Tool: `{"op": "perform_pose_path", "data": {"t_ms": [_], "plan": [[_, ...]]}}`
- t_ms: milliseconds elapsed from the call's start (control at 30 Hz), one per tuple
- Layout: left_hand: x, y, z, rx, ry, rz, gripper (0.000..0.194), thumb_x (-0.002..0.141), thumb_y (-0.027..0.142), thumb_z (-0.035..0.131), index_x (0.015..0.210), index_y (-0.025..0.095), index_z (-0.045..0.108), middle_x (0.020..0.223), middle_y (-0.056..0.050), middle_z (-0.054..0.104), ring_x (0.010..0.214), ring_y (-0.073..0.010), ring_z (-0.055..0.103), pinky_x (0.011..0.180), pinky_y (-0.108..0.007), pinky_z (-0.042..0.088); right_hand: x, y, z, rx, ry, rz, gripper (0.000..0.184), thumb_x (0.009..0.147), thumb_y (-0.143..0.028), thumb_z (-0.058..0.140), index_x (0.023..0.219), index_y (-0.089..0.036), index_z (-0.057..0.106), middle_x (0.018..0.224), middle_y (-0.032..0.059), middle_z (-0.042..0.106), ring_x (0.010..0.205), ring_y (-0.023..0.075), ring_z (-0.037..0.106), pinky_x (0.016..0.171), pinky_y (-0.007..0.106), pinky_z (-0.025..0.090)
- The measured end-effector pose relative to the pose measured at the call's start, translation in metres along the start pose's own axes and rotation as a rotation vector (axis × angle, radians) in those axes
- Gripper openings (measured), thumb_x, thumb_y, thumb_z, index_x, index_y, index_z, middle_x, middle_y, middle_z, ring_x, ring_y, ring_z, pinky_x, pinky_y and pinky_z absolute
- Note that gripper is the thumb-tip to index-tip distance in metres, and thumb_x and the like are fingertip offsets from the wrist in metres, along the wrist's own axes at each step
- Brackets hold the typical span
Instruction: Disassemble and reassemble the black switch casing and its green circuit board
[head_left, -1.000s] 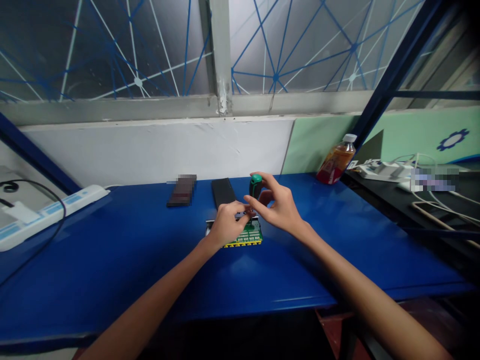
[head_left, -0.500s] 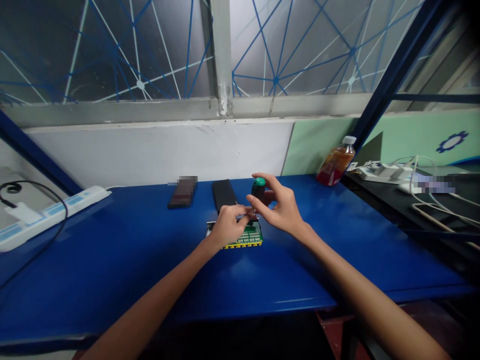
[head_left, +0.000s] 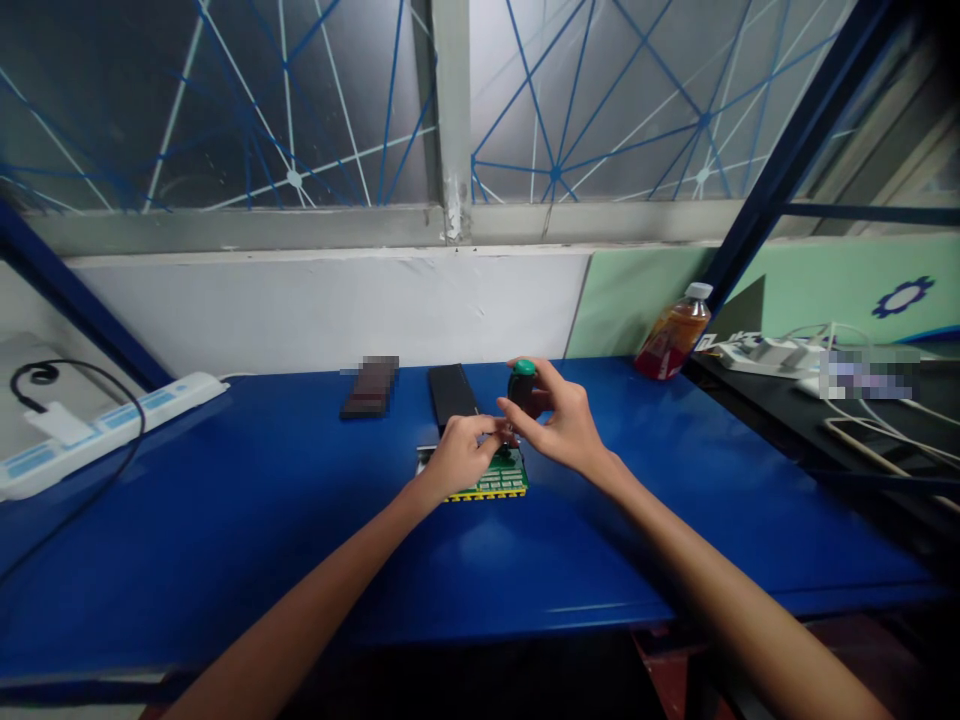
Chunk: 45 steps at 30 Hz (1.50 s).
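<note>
My right hand [head_left: 566, 425] is closed around a screwdriver [head_left: 523, 378] with a black handle and a green cap, which stands upright. Below it, a green circuit board [head_left: 495, 478] with a yellow front edge lies on the blue table [head_left: 300, 520]. Over the board's back part, my left hand [head_left: 465, 450] pinches thumb and fingertips together beside the screwdriver's shaft. Whatever those fingertips hold is too small and covered to make out. The left hand also hides the board's left part, and the screwdriver's tip does not show clearly.
Just behind the hands lies a flat black case-like object [head_left: 451, 392]. A dark phone-like slab [head_left: 370, 390] is to its left. At the far left runs a white power strip [head_left: 169, 400] with a black cable. A drink bottle [head_left: 675, 335] stands back right, near white cables [head_left: 862, 400].
The camera view has shifted slightly. Both hands stay over the board in nearly the same pose, with the screwdriver still upright in the right hand.
</note>
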<state>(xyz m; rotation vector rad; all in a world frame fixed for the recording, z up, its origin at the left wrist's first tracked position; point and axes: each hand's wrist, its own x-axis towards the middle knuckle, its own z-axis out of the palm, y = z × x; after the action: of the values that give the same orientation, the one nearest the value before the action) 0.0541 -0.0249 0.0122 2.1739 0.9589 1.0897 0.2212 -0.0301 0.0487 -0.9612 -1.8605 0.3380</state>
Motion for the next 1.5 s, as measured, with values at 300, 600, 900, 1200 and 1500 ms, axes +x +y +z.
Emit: {"op": "perform_pose_path", "data": {"t_ms": [300, 600, 900, 1200, 1500], "plan": [[0.002, 0.01, -0.03, -0.06, 0.13, -0.057, 0.033, 0.093, 0.032, 0.051, 0.123, 0.024, 0.063, 0.115, -0.006, 0.07, 0.099, -0.0186, 0.067, 0.089, -0.032, 0.053, 0.007, 0.011, -0.011, 0.02, 0.251, 0.105, 0.029, 0.083, -0.043, 0.061, 0.101, -0.021, 0.054, 0.076, 0.0019, 0.066, 0.053, 0.0148, 0.065, 0.051, 0.028, 0.053], [-0.001, -0.005, -0.04, 0.034, 0.1, -0.063, 0.032, 0.097, 0.033, 0.043, 0.107, 0.021, 0.071, 0.107, -0.005, 0.073, 0.099, -0.0184, 0.067, 0.091, -0.029, 0.051, 0.012, 0.043, -0.011, -0.038, 0.221, 0.162, 0.029, 0.083, -0.047, 0.06, 0.087, -0.02, 0.05, 0.079, 0.0036, 0.066, 0.053, 0.0147, 0.067, 0.045, 0.025, 0.051], [-0.002, -0.007, -0.036, 0.076, 0.047, -0.025, 0.031, 0.098, 0.03, 0.042, 0.11, 0.022, 0.069, 0.103, -0.006, 0.074, 0.095, -0.0167, 0.069, 0.088, -0.028, 0.052, 0.009, 0.039, -0.003, -0.027, 0.151, 0.147, 0.024, 0.082, -0.039, 0.062, 0.087, -0.02, 0.049, 0.075, 0.0012, 0.063, 0.054, 0.0158, 0.067, 0.045, 0.026, 0.05], [-0.002, -0.01, -0.036, 0.2, 0.007, 0.023, 0.025, 0.091, 0.026, 0.052, 0.105, 0.021, 0.072, 0.104, -0.007, 0.073, 0.096, -0.0198, 0.067, 0.086, -0.033, 0.052, 0.012, 0.025, -0.006, 0.289, 0.26, 0.221, 0.028, 0.079, -0.043, 0.067, 0.088, -0.02, 0.052, 0.076, 0.0015, 0.063, 0.051, 0.015, 0.065, 0.049, 0.03, 0.056], [-0.003, -0.015, -0.028, 0.246, -0.022, 0.034, 0.013, 0.079, 0.028, 0.07, 0.087, 0.019, 0.075, 0.093, -0.006, 0.074, 0.089, -0.0209, 0.066, 0.081, -0.035, 0.052, 0.015, 0.01, -0.004, 0.541, 0.211, 0.321, 0.032, 0.077, -0.044, 0.069, 0.091, -0.019, 0.053, 0.077, 0.004, 0.063, 0.052, 0.0161, 0.065, 0.048, 0.032, 0.058]]}}
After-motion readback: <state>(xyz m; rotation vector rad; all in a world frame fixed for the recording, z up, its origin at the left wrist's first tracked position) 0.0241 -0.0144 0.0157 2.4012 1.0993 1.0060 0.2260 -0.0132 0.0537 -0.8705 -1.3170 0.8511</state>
